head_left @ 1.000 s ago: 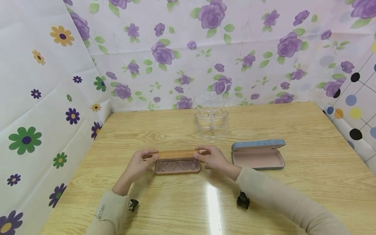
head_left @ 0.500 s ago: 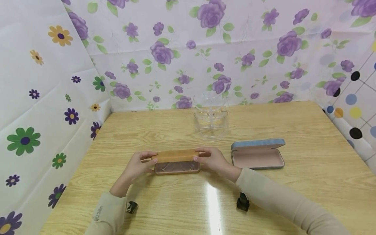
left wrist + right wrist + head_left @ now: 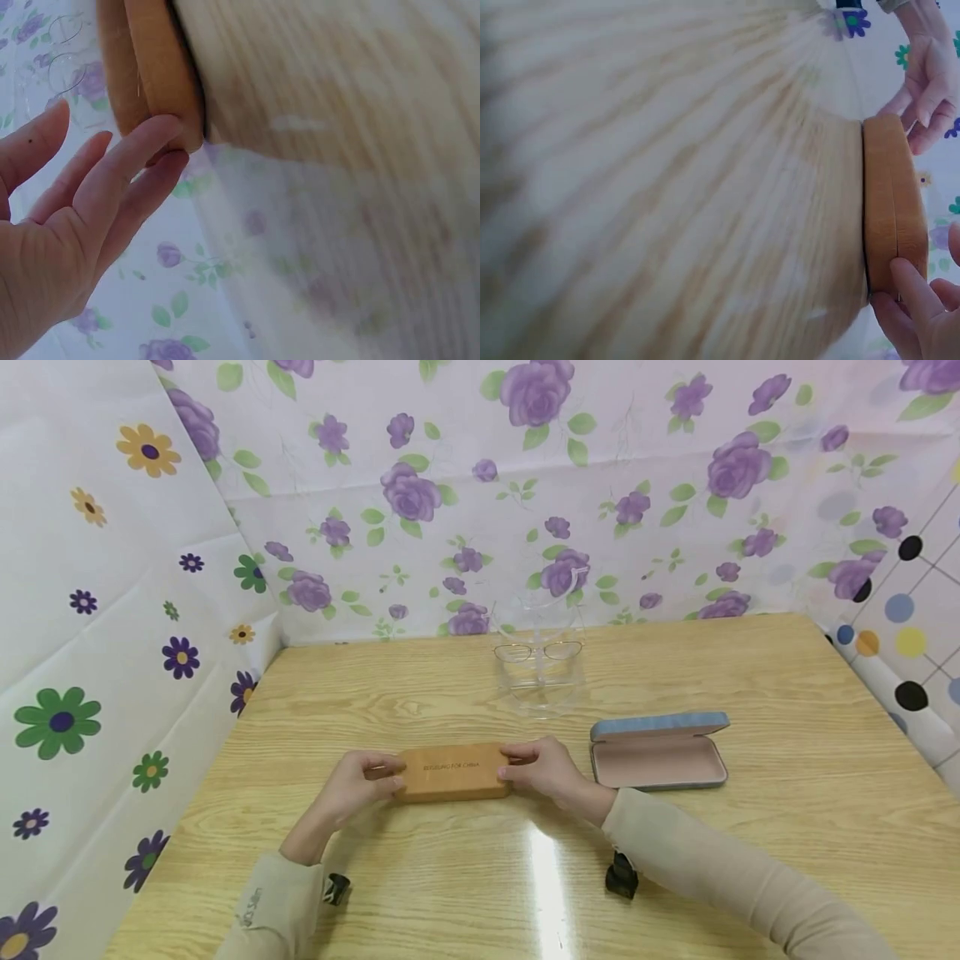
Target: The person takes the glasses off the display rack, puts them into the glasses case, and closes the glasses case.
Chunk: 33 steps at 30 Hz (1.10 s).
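An orange-brown glasses case [image 3: 454, 772], with small lettering on its lid, lies closed on the table left of centre. My left hand [image 3: 358, 789] holds its left end. On the opposite end is my right hand [image 3: 546, 770], gripping it. The left wrist view has the fingertips [image 3: 171, 127] of the left hand against the case's end and corner. In the right wrist view, one right fingertip [image 3: 900, 271] lies on the seam, another lower down. Whatever is inside the case is hidden by the lid.
An open blue glasses case [image 3: 660, 760] with a pink lining stands to the right. Behind, a clear plastic stand [image 3: 538, 681] carries thin-rimmed glasses [image 3: 562, 650]. Flowered sheets line the back and left of the wooden table [image 3: 420, 893].
The orange-brown lid has come down toward me, from raised to closed, with both hands at its ends. It now covers the glasses seen inside earlier. The blue case stays put.
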Each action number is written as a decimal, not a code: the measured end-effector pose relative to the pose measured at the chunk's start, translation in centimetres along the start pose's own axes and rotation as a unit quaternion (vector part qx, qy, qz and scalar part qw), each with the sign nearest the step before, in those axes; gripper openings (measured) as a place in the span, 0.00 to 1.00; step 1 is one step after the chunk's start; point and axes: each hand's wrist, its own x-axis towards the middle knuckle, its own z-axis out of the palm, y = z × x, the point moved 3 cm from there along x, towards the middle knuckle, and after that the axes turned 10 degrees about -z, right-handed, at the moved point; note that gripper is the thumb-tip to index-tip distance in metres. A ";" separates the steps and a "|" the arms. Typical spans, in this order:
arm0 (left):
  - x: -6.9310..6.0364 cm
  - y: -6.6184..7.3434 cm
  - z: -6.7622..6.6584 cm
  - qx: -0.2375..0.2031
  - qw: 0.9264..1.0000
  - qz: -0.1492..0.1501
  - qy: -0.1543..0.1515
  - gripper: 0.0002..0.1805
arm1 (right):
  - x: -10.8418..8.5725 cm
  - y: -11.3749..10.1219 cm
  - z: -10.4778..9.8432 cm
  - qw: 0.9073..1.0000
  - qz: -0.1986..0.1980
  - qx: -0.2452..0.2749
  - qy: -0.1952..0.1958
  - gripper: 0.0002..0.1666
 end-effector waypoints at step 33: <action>2.7 6.8 1.7 0.052 0.984 0.080 0.152 0.15 | 0.3 -4.9 -6.4 0.998 0.005 -0.051 0.019 0.21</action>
